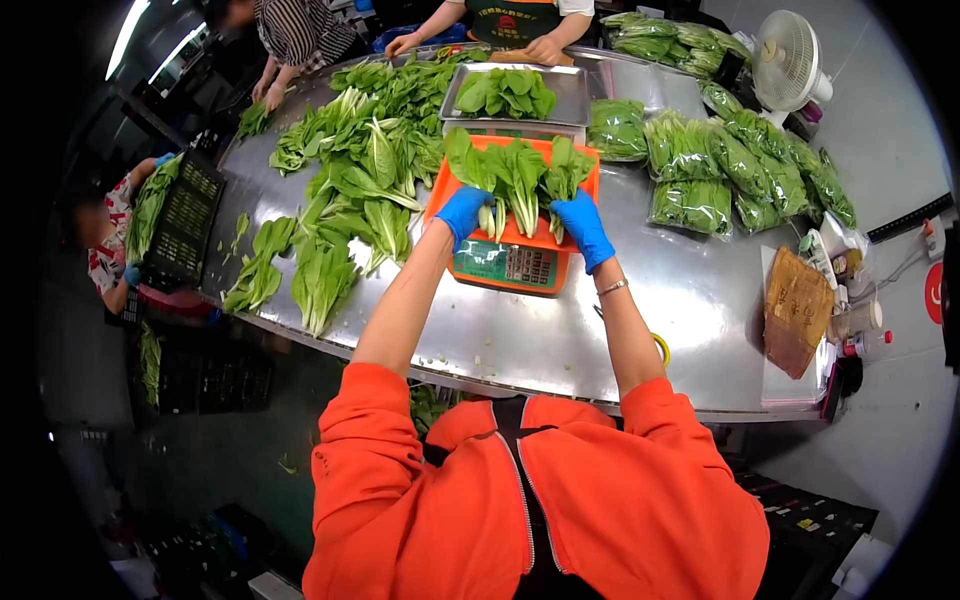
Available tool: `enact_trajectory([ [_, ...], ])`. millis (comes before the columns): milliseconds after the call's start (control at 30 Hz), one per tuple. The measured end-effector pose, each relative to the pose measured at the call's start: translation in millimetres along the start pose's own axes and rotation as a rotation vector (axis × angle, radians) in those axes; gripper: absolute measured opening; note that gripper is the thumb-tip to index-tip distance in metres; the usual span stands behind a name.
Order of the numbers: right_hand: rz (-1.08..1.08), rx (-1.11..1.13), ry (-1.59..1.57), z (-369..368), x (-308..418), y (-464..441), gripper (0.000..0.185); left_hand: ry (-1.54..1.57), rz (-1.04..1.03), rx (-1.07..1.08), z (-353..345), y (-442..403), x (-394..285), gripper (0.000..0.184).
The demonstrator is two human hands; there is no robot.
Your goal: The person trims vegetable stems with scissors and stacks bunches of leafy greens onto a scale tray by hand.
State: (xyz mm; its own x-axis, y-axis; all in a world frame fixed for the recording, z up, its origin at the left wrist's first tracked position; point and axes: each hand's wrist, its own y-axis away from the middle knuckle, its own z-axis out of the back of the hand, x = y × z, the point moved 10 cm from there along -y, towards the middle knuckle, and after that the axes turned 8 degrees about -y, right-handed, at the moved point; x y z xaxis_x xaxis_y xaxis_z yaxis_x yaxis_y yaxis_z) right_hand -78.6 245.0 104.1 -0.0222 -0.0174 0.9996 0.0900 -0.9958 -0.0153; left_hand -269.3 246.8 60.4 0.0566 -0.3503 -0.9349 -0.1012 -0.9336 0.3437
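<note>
A large stainless-steel table (700,310) filled most of the view, with a person in an orange jacket (610,490) at the near side. Around it were three others: a co-worker in stripes (305,30) and a co-worker in an apron (515,25) past the far edge, and a co-worker in a patterned top (103,268) at the left. A heap of loose leafy greens (385,155) covered the left half; clear bags of greens (690,208) were piled at far right. The left co-worker held a black plastic crate (185,225). A white fan (788,60) stood beside the bags. In the middle, an orange tray (592,173) sat on a digital scale (505,264), just in front of a metal tray (572,90). Inside the orange tray lay long-stemmed greens (520,180); the person's blue-gloved left grip (465,215) was closed around stems on one side, the right grip (583,230) around stems on the other. A yellow ring (661,350) showed beside the right forearm.
</note>
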Motion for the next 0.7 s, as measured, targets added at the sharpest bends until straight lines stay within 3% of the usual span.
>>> enact_trajectory([
  [33, -0.002, -0.005, 0.057, 1.4, 4.6, 8.5, 0.029, -0.102, 0.039, -0.006, 7.0, -3.8, 11.8, 0.018],
  [67, 0.0, 0.019, -0.09, 0.5, -10.0, 2.6, 0.031, -0.162, 0.032, 0.04, 8.4, -10.7, 16.7, 0.021],
  [167, -0.015, -0.003, -0.169, -3.0, -11.2, 0.3, 0.033, -0.067, 0.142, -0.021, -6.5, 16.6, 6.2, 0.026],
  [233, 0.071, -0.018, -0.048, -11.9, -11.7, -4.7, 0.038, -0.067, 0.108, -0.05, -16.1, 24.0, 6.0, 0.032],
  [300, 0.032, -0.064, 0.114, -18.6, -21.4, -6.8, 0.042, -0.171, -0.12, -0.178, -8.9, 21.8, -8.2, 0.035],
  [433, 0.022, 0.088, 0.005, -44.3, -34.0, -19.0, 0.047, 0.206, 0.016, -0.058, -26.1, 27.6, -1.5, 0.034],
  [500, 0.004, 0.119, -0.047, -53.9, -35.9, -16.5, 0.046, 0.135, 0.037, 0.0, -25.8, 21.2, 5.6, 0.035],
  [567, 0.064, 0.125, -0.204, -56.8, -6.5, -2.0, 0.043, 0.1, -0.256, 0.025, -29.8, 23.3, -18.5, 0.037],
  [700, 0.026, 0.111, -0.179, -40.6, 18.2, 13.4, 0.039, 0.097, -0.22, 0.177, -49.4, 42.2, -39.2, 0.042],
])
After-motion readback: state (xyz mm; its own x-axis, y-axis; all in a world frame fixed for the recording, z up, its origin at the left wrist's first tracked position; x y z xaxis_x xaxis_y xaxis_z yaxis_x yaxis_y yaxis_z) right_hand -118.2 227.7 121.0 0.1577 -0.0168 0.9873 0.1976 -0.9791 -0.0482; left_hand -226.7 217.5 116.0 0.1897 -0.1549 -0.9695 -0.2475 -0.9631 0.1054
